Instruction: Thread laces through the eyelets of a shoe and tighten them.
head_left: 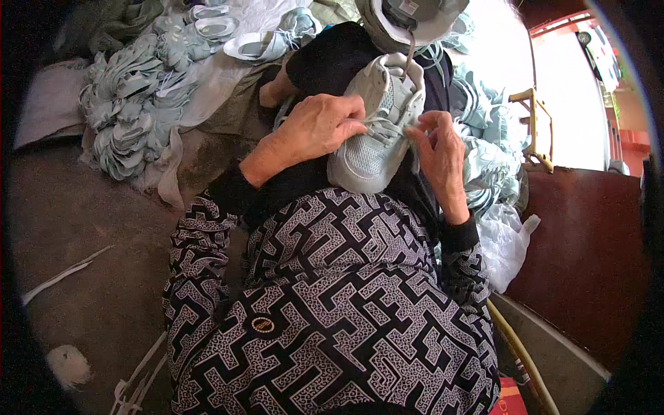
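Observation:
A pale grey-green sneaker (pixel 366 155) with a mesh toe rests on my lap, its toe toward me and its opening away. White shoelace (pixel 382 130) crosses its tongue through the eyelets. On the left side my left hand (pixel 319 126) pinches the lace between thumb and forefinger. Across the shoe, my right hand (pixel 440 149) has its thumb and fingers closed at the lace by the right eyelet row. The bit of lace inside the right fingertips is mostly hidden. A thin brown cord or strip (pixel 409 52) reaches into the shoe's opening.
Heaps of similar pale shoe uppers lie at the left (pixel 149 90) and right (pixel 487 152). Beyond my knees is a pale round-rimmed object (pixel 415 28). A white plastic bag (pixel 505 242), a yellow frame (pixel 532 128) and a dark red panel (pixel 577 242) are at the right. Loose laces (pixel 66 277) lie on the floor.

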Demonstrator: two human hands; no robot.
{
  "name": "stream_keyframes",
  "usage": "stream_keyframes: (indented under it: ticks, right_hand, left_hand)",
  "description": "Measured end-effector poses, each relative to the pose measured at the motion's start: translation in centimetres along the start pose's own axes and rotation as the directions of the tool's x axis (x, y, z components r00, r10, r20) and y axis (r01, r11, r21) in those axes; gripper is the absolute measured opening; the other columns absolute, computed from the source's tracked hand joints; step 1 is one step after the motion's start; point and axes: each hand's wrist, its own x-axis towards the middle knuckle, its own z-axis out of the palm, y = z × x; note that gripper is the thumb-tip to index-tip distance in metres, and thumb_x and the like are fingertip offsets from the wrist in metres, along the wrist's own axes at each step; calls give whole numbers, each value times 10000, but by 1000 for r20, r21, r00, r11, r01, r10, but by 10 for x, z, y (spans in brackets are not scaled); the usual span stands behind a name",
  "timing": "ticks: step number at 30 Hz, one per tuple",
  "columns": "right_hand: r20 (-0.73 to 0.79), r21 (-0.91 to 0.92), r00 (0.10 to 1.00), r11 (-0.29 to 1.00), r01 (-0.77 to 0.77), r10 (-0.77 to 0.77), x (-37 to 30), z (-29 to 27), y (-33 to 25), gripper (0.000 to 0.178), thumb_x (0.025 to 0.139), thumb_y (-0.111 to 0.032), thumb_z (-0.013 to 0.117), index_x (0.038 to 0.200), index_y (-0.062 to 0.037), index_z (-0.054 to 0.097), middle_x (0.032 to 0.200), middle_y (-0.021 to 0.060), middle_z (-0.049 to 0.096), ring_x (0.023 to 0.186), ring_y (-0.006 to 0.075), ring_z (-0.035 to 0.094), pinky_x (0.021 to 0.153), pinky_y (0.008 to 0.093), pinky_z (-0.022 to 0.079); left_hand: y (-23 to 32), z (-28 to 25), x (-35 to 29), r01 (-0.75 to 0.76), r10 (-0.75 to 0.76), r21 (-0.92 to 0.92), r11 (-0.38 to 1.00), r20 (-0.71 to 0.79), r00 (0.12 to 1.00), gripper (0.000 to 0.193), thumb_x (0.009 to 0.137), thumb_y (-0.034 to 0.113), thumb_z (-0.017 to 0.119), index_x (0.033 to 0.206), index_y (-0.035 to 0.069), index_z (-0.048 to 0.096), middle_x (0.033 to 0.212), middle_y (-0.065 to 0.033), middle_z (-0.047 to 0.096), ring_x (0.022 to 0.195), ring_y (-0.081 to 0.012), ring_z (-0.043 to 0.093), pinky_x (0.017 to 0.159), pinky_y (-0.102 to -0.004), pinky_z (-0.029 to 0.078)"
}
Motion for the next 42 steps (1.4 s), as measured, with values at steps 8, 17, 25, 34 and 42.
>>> stream_keyframes:
  ticks: [8, 17, 25, 34, 42]
  right_hand:
    - [255, 204, 966, 973, -108, 54, -13, -7, -7, 102, 851, -106, 608, 877, -38, 537, 663, 152, 596, 583, 318, 603, 549, 363, 465]
    - [201, -313, 965, 944, -101, 170, -84, -50, 75, 115, 869, -170, 540, 923, -89, 479, 635, 208, 586, 585, 422, 580, 492, 483, 429]
    - [99, -285, 912, 890, -357, 397, -122, -48, 130, 246, 896, -193, 522, 1101, -58, 534, 906, 221, 637, 825, 374, 625, 680, 453, 487]
    - [27, 72, 1000, 997, -3, 1, 33, 34, 6, 385, 882, -61, 534, 1260, -135, 548, 1356, 145, 475, 1228, 262, 485, 968, 309, 412]
    - [103, 564, 993, 818, -111, 64, 4, 13, 0, 390, 916, -35, 484, 1304, -75, 496, 1313, 179, 509, 1167, 262, 535, 953, 309, 417]
  left_hand:
    - [3, -6, 62, -237, 281, 174, 956, -304, 910, 176, 802, 189, 645, 911, 55, 611, 851, -86, 626, 787, -267, 606, 716, -368, 472]
    - [-19, 19, 67, -346, 391, 192, 918, -300, 870, 153, 805, 219, 654, 871, 81, 646, 843, -34, 602, 831, -246, 547, 769, -351, 426]
    - [-25, 11, 72, -301, 336, 158, 941, -305, 891, 176, 835, 250, 648, 848, 75, 649, 809, -32, 600, 799, -233, 540, 727, -339, 430]
    - [-22, 18, 76, -289, 361, 241, 926, -352, 863, 228, 834, 295, 641, 797, 71, 628, 768, -64, 575, 754, -282, 525, 687, -376, 422]
    - [-23, 3, 37, -79, -26, -282, 956, -348, 937, 205, 882, 209, 584, 1005, 52, 631, 817, -59, 640, 777, -169, 598, 701, -303, 474]
